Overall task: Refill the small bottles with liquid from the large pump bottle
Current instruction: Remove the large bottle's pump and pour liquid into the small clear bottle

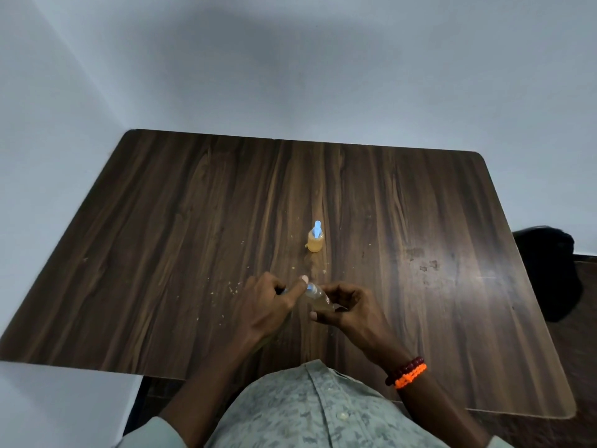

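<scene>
Hands [271,299] two, small bottles [315,241] two, one held

A dark walnut-grain laminate table with rounded corners [161,221] sits pushed into a corner of plain pale grey-blue walls [290,76]. Light glares on the tabletop's right side. A black rounded object [549,270] sits past the right edge, over dark floor [575,367].

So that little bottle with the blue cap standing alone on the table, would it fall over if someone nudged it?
Probably not easily. The little bottle looks squat and holds amber liquid, so its weight likely sits low. A push on its tall blue cap might tip it. Nudged low, it would more likely slide on the smooth table.
</scene>
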The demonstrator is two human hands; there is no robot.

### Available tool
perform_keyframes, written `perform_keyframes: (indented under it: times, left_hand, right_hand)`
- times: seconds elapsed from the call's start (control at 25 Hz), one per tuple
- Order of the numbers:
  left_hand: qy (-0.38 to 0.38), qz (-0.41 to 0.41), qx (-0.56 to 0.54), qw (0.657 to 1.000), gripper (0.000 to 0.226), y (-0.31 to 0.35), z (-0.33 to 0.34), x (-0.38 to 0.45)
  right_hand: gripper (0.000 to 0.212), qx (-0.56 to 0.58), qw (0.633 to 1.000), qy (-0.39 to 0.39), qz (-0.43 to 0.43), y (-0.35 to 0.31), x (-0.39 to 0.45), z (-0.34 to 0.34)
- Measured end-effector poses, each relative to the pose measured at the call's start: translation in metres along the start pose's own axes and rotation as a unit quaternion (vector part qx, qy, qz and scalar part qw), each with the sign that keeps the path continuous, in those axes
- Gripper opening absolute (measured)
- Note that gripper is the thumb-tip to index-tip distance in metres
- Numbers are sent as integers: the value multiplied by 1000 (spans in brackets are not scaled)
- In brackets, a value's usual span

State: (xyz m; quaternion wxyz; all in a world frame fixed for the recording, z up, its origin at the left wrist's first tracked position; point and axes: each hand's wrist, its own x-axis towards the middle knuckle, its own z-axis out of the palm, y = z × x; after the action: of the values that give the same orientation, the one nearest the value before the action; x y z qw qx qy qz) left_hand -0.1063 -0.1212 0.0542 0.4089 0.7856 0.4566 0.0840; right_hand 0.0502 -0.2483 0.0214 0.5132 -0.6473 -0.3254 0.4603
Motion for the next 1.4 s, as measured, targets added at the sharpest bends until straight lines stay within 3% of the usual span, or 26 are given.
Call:
perform_keyframes:
  times: [0.16, 0.36, 0.52, 0.8, 0.96, 1.12, 1.4]
  left_hand:
    - [7, -3, -46, 999, 104, -1, 1, 0]
    - [26, 1, -44, 999, 88, -5, 5, -1]
    - [3, -6, -110, 994, 106, -9, 8, -2]
    - [18, 18, -59, 998, 73, -9, 7, -2]
    - [-2, 1, -103, 995, 88, -5, 6, -5]
    - [11, 2, -79, 997, 67, -6, 5, -5]
    - [-36, -1, -67, 997, 81, -10, 6, 0]
  right_hand:
    - [34, 19, 1000, 3, 0, -2, 1, -1]
    - [35, -35, 999, -2, -11, -1, 0, 0]
    - [35, 5, 1000, 2, -6, -2, 0, 0]
    - [35, -36, 999, -5, -10, -3, 0, 0]
    - [35, -3, 1000, -1, -4, -3, 0, -1]
    - [35, -33, 999, 0, -5, -4, 1, 0]
    - [35, -27, 1000, 1, 4, -4, -2, -2]
